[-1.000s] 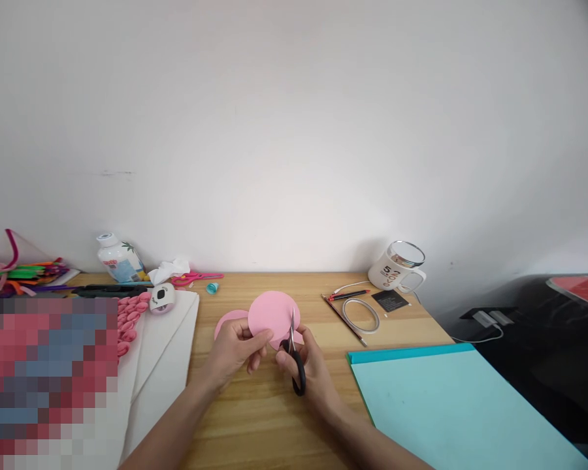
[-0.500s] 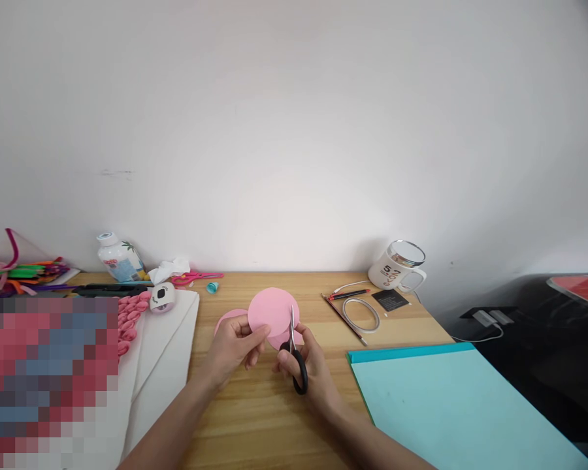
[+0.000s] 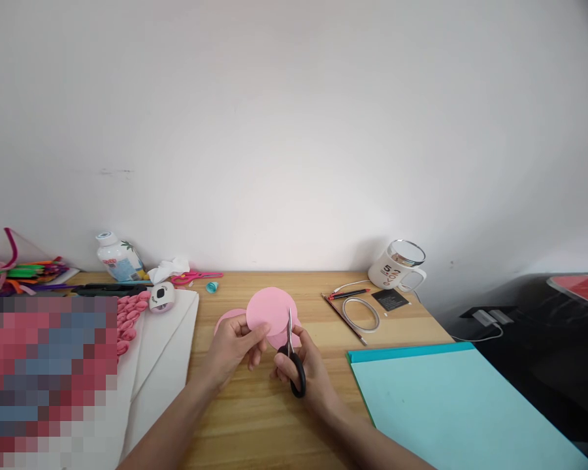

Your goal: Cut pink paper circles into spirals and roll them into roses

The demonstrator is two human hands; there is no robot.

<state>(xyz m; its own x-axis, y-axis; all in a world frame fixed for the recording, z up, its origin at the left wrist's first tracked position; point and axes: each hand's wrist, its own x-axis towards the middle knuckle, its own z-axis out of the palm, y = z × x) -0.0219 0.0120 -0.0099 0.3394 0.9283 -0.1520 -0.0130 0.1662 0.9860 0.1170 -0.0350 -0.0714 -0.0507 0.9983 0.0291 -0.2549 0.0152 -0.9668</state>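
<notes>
A round pink paper disc (image 3: 270, 309) is pinched by its lower left edge in my left hand (image 3: 238, 346), thumb on the near face. My right hand (image 3: 304, 369) grips black-handled scissors (image 3: 298, 372) with the blades pointing up. The blades cross the disc's right edge and look nearly closed; whether they cut through the paper there I cannot tell. Behind and below the disc, more pink paper circles (image 3: 229, 318) lie on the wooden table (image 3: 255, 424), partly covered by my hands.
Light-blue sheets (image 3: 441, 391) lie at the right. A white mug (image 3: 396, 264), a coiled cable (image 3: 361, 314) and pencils (image 3: 347, 294) sit behind them. At the left are white paper (image 3: 176, 352), a white bottle (image 3: 120, 258), pink scissors (image 3: 198, 279) and pipe cleaners (image 3: 24, 274).
The scissors and my right hand have shifted slightly left and down. The disc has moved a touch left, still held in my left hand.
</notes>
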